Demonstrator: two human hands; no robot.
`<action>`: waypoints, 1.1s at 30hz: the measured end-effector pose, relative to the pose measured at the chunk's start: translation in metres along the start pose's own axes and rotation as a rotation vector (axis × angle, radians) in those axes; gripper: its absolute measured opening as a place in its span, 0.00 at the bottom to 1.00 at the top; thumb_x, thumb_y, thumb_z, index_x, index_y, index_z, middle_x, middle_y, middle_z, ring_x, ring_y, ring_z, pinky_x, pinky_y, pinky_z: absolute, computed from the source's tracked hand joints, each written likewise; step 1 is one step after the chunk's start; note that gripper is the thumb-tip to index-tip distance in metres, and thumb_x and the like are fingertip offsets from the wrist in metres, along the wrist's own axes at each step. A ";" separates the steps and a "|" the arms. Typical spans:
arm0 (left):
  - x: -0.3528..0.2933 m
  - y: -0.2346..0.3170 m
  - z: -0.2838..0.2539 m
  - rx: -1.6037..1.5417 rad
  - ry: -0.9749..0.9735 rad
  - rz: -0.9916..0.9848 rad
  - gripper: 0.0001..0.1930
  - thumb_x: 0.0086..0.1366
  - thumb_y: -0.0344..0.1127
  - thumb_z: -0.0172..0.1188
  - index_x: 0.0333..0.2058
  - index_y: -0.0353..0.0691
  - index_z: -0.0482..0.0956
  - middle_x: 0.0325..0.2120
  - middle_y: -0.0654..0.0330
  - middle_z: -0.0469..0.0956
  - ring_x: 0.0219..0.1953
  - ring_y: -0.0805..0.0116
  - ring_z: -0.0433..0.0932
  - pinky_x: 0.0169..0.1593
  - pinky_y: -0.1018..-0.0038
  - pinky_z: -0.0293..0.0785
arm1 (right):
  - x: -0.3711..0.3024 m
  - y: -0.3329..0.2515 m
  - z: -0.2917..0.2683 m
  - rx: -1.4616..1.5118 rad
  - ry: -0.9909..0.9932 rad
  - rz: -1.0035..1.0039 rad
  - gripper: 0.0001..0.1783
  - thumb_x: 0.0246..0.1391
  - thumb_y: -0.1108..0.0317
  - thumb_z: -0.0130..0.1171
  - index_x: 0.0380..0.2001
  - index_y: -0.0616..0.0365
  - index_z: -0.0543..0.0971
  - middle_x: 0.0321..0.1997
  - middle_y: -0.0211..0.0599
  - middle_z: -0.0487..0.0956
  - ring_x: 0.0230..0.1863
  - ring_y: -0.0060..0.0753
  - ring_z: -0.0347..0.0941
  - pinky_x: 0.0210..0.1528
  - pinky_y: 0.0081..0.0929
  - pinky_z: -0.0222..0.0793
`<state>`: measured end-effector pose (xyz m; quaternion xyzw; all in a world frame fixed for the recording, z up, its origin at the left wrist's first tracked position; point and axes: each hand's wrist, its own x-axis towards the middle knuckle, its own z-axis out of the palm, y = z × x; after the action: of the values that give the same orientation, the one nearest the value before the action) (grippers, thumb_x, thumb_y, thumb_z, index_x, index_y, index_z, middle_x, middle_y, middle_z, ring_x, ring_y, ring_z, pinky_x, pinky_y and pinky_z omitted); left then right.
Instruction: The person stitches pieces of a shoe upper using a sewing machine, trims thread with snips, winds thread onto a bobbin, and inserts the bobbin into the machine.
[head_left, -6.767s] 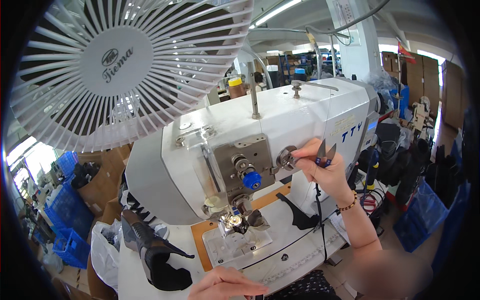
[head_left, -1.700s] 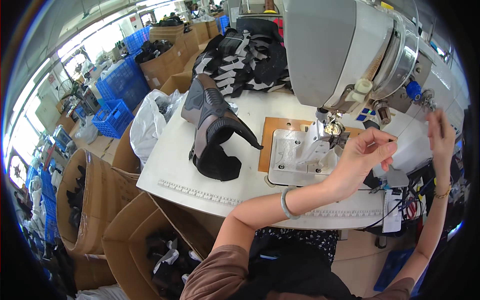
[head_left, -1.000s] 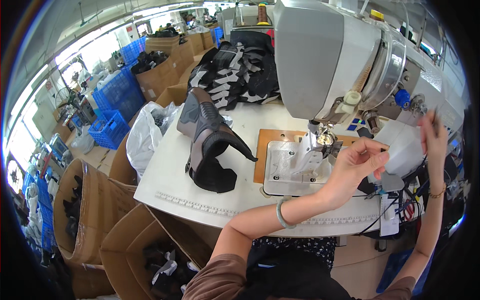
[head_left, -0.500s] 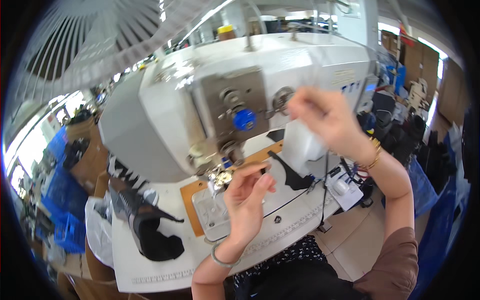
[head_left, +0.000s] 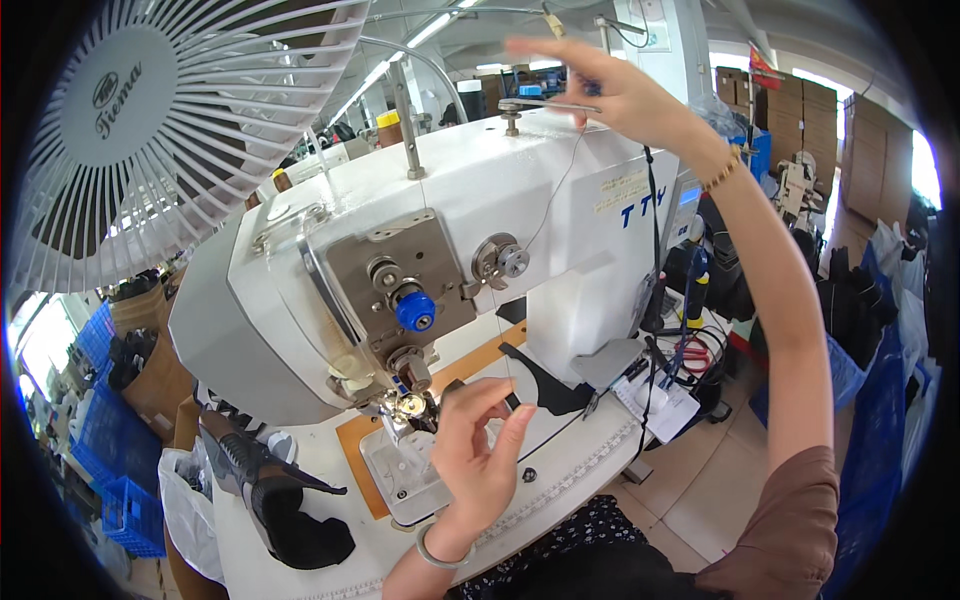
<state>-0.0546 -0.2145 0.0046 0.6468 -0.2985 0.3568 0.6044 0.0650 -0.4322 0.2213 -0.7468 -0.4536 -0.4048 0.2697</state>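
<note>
My left hand (head_left: 478,450) is in front of the sewing machine's needle area, thumb and fingers closed on a small black object (head_left: 513,402) whose kind I cannot make out. A fine thread runs down to these fingers from the round tension disc (head_left: 513,261). My right hand (head_left: 640,105) is raised over the top of the white sewing machine (head_left: 570,210), fingers stretched out and apart, partly blurred. Beside its thumb is the metal thread guide (head_left: 512,118); a thread hangs from there to the disc. A blue knob (head_left: 415,311) sits on the machine's faceplate.
A black and grey shoe upper (head_left: 290,505) lies on the white table at left. A black cut piece (head_left: 550,388) rests behind my left hand. A white fan (head_left: 120,95) fills the upper left. Red-handled scissors (head_left: 695,355) and cables are at right.
My right hand has risen from beside the tension disc to above the machine's top. My left hand keeps its closed grip near the needle area. The view has shifted, showing more of the fan.
</note>
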 end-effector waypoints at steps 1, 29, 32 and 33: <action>0.002 0.001 0.002 0.004 0.003 0.002 0.13 0.55 0.23 0.59 0.40 0.31 0.71 0.38 0.53 0.73 0.29 0.74 0.70 0.31 0.81 0.68 | 0.005 0.002 -0.005 0.003 0.001 -0.004 0.14 0.56 0.69 0.51 0.45 0.56 0.74 0.35 0.25 0.76 0.20 0.12 0.57 0.22 0.12 0.59; 0.043 -0.012 0.042 0.193 -0.019 0.020 0.43 0.55 0.26 0.59 0.62 0.33 0.39 0.28 0.55 0.72 0.27 0.68 0.72 0.34 0.76 0.71 | -0.071 -0.022 0.006 -0.408 0.362 0.067 0.15 0.48 0.58 0.61 0.23 0.59 0.74 0.12 0.25 0.68 0.14 0.14 0.58 0.16 0.16 0.53; 0.045 -0.024 0.044 0.213 -0.053 -0.011 0.47 0.53 0.22 0.61 0.63 0.37 0.36 0.27 0.58 0.73 0.27 0.73 0.72 0.34 0.80 0.72 | -0.090 -0.042 0.050 -0.117 0.033 0.168 0.15 0.48 0.57 0.61 0.22 0.60 0.76 0.14 0.27 0.71 0.14 0.13 0.61 0.16 0.15 0.56; 0.043 -0.025 0.043 0.200 -0.058 0.001 0.47 0.53 0.23 0.61 0.63 0.37 0.37 0.27 0.59 0.73 0.26 0.73 0.72 0.34 0.79 0.72 | -0.089 -0.051 0.056 0.094 0.014 0.388 0.15 0.49 0.57 0.61 0.24 0.59 0.78 0.14 0.27 0.71 0.13 0.13 0.61 0.15 0.15 0.56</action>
<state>-0.0057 -0.2528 0.0254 0.7139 -0.2791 0.3663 0.5275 0.0166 -0.4073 0.1174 -0.8039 -0.3175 -0.3288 0.3806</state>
